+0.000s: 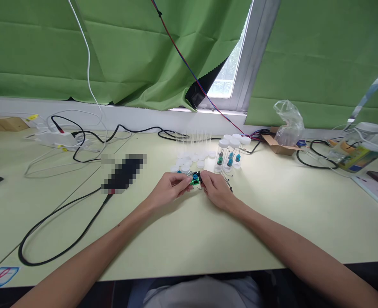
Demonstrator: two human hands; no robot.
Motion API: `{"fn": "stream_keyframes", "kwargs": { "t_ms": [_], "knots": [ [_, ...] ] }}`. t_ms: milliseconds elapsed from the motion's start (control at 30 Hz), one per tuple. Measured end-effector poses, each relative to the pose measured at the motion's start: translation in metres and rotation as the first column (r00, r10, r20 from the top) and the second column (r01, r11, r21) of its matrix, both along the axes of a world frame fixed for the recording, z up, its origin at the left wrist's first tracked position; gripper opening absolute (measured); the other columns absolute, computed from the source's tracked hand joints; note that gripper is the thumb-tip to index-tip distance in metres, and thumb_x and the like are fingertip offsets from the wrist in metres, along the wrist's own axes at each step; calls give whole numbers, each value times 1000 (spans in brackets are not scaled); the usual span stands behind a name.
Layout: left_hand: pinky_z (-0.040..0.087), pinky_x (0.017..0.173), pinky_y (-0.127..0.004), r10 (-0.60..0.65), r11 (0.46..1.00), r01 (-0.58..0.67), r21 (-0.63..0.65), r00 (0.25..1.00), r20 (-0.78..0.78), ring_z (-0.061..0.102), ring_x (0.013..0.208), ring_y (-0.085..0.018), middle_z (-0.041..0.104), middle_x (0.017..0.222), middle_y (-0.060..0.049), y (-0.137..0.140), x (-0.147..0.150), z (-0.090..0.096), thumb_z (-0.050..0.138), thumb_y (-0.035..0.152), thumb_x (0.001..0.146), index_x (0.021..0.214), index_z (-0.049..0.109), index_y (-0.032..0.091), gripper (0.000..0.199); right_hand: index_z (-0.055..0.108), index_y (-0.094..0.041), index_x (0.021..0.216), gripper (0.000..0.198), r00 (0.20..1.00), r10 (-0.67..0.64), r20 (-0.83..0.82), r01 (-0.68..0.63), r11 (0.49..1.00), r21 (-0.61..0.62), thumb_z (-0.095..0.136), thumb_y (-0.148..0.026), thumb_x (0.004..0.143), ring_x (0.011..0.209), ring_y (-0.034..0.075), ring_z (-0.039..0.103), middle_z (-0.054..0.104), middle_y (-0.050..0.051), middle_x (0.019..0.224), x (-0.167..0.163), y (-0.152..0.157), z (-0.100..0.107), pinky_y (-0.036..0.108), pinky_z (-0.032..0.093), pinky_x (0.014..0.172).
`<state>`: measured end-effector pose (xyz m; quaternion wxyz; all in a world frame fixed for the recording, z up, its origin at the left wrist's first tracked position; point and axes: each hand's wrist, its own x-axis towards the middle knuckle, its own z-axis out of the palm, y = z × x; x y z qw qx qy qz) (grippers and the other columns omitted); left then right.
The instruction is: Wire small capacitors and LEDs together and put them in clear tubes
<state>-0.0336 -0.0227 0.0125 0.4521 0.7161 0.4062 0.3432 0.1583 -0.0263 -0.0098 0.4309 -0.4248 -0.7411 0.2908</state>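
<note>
A small green and blue assembly with black parts is held between my two hands, low over the table. My left hand pinches its left side, and my right hand has its fingers closed on the right side. Its exact kind is too small to make out. Just behind the hands stand clear tubes, with round white caps around them. To the right, white-capped tubes hold green and blue pieces. A thin dark rod lies beside my right hand.
A blurred-out dark device with a black cable lies on the left. Behind it is a white power strip. At the back right sit a cardboard box and a plastic bag. Phones lie at the far right.
</note>
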Motion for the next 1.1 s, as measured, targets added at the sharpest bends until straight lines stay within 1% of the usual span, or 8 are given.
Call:
{"fn": "stream_keyframes", "kwargs": {
  "t_ms": [167, 267, 433, 600, 667, 833, 1000, 1100],
  "knots": [
    [29, 54, -28, -16, 999, 18, -51, 999, 36, 38, 55, -11, 44, 54, 1, 2, -1, -1, 57, 58, 90, 64, 60, 16, 50, 35, -21, 63, 46, 999, 19, 42, -19, 1000, 18, 32, -43, 103, 54, 12, 32, 35, -5, 55, 0, -1, -1, 30, 25, 58],
    [28, 53, -27, -20, 998, 22, -56, 999, 47, 38, 54, -11, 46, 55, 1, 2, -2, -1, 58, 58, 90, 67, 63, 15, 49, 37, -21, 62, 48, 999, 16, 46, -17, 1000, 9, 30, -44, 104, 53, 11, 33, 35, -5, 54, 0, -1, -2, 30, 26, 58],
    [29, 53, -28, -25, 998, 28, -61, 998, 57, 39, 55, -11, 47, 57, 0, 2, -2, -1, 58, 57, 91, 68, 63, 14, 48, 41, -22, 72, 38, 1000, 16, 18, -16, 1000, 22, 35, -44, 103, 56, 12, 38, 44, -5, 60, 2, -1, -1, 27, 30, 59],
    [30, 54, -28, -25, 998, 30, -58, 997, 76, 39, 55, -11, 48, 59, -1, 2, -2, -1, 59, 55, 91, 68, 63, 15, 46, 46, -23, 87, 26, 997, 75, 30, -77, 996, 45, 37, -41, 102, 60, 13, 40, 47, -5, 67, 3, -3, 0, 27, 32, 61],
    [30, 53, -28, -28, 998, 33, -62, 997, 78, 39, 55, -11, 48, 60, -1, 2, -2, -1, 59, 55, 91, 68, 63, 15, 46, 44, -23, 84, 27, 996, 74, 47, -76, 996, 46, 37, -41, 102, 60, 13, 39, 46, -5, 66, 3, -3, 0, 27, 31, 61],
    [28, 53, -28, -36, 998, 38, -54, 999, 29, 38, 54, -11, 44, 55, 1, 0, -2, 0, 58, 57, 91, 66, 62, 15, 48, 36, -22, 69, 39, 995, 57, 84, -61, 997, 47, 35, -41, 103, 57, 12, 34, 39, -4, 60, 2, -1, -2, 29, 28, 59],
    [28, 53, -27, -47, 998, 47, -48, 999, 0, 37, 54, -10, 45, 55, 1, -1, -2, 0, 56, 57, 91, 67, 62, 15, 49, 32, -21, 64, 44, 994, 67, 83, -70, 997, 38, 33, -42, 103, 55, 12, 28, 31, -5, 57, 2, 0, -2, 29, 25, 59],
    [28, 53, -27, -48, 998, 48, -49, 999, 3, 37, 53, -10, 46, 55, 1, 0, -2, -1, 56, 58, 91, 67, 63, 15, 50, 33, -22, 64, 45, 993, 54, 103, -59, 997, 42, 31, -43, 103, 55, 12, 30, 33, -4, 57, 2, 0, -3, 30, 25, 59]
  ]
}}
